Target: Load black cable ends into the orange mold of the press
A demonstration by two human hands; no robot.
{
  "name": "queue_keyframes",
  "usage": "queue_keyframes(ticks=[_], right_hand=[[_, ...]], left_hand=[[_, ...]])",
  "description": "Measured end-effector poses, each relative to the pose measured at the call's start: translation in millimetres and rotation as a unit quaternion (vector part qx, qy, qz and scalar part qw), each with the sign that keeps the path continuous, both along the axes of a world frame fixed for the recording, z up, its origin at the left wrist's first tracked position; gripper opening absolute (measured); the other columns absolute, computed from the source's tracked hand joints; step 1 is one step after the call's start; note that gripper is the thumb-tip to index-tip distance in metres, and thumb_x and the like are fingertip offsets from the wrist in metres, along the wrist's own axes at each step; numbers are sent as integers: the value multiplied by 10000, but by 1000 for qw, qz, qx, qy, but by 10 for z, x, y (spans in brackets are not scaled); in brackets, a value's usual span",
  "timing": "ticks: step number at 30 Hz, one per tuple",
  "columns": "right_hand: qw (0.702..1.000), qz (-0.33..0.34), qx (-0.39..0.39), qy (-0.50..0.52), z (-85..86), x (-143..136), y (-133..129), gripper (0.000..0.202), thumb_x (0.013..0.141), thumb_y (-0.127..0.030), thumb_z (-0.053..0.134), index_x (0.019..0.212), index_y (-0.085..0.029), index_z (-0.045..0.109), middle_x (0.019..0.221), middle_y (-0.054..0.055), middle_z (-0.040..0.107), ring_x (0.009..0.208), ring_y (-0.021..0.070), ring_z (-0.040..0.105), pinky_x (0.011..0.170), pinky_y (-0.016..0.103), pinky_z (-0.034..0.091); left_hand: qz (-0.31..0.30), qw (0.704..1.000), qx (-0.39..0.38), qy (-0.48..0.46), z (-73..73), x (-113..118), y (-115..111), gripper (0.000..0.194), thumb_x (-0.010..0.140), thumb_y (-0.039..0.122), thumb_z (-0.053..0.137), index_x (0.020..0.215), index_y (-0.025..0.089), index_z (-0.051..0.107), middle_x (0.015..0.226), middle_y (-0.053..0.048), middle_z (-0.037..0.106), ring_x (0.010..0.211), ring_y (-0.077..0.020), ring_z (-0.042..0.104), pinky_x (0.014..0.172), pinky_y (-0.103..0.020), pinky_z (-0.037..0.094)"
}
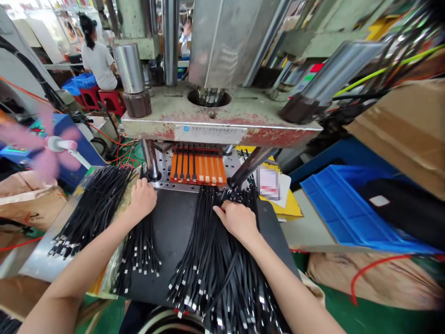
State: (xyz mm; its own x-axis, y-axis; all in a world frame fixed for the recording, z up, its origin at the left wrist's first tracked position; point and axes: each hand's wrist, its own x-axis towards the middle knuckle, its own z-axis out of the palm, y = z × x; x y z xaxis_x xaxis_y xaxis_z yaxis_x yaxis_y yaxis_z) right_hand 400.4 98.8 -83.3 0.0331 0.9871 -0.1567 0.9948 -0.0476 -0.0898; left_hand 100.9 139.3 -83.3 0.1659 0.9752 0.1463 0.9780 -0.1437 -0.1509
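My left hand [143, 197] is curled over the upper end of a small bundle of flat black cables [141, 246] with silvery plug ends. Its fingertips are hidden. My right hand [239, 218] closes on the top of a large pile of black cables [222, 273] that fans out towards me, thumb to the left and fingers mostly hidden. Between and beyond my hands, an orange slotted fixture [212, 162] sits on the metal plate of a press. Several black cables [184, 164] lie in its left slots; the right slots show pale ends.
The press's worn metal crosspiece [222, 132] hangs over the fixture on steel posts. Another cable pile [93, 208] lies at left, beside a spinning pink fan [54, 144]. Blue trays [333, 204] and a cardboard box [403, 130] stand at right. A seated person [99, 60] is behind.
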Motion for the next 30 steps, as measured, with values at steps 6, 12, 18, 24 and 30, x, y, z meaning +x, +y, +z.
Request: queue_keyframes(ticks=[6, 12, 18, 24, 30], right_hand=[[979, -14, 114, 171, 108, 46, -19, 224, 930, -333, 521, 760, -215, 608, 677, 50, 687, 694, 252, 695, 617, 295, 434], [854, 141, 218, 451, 518, -335, -265, 172, 978, -365, 509, 883, -228, 548, 709, -10, 687, 572, 147, 642, 587, 236, 466], [764, 171, 264, 564, 813, -579, -259, 152, 1001, -308, 500, 874, -225, 512, 680, -38, 633, 511, 106, 574, 528, 212, 452], [778, 189, 269, 535, 788, -550, -268, 147, 1010, -329, 480, 943, -219, 552, 718, -24, 602, 556, 119, 554, 568, 230, 453], [849, 221, 229, 422, 400, -472, -157, 118, 951, -249, 532, 925, -197, 635, 799, 31, 679, 681, 169, 625, 668, 266, 478]], left_hand=[[-92, 964, 14, -250, 274, 19, 129, 190, 934, 230, 433, 803, 171, 559, 784, -65, 593, 765, -198, 572, 727, -309, 449], [-269, 839, -9, -473, 1029, 468, -127, 181, 980, 308, 468, 875, 178, 539, 697, 38, 531, 609, -89, 480, 617, -213, 380], [-354, 719, -142, -581, 1390, 824, -245, 236, 955, 360, 562, 893, 149, 647, 766, -3, 569, 560, -65, 527, 543, -187, 433], [-291, 660, -203, -662, 1480, 992, -132, 448, 770, 541, 760, 693, 135, 585, 600, 22, 540, 433, -63, 517, 413, -169, 401], [-306, 645, -18, -700, 1526, 1128, 182, 491, 737, 564, 785, 662, 165, 508, 583, 42, 538, 428, -62, 500, 415, -176, 376]])
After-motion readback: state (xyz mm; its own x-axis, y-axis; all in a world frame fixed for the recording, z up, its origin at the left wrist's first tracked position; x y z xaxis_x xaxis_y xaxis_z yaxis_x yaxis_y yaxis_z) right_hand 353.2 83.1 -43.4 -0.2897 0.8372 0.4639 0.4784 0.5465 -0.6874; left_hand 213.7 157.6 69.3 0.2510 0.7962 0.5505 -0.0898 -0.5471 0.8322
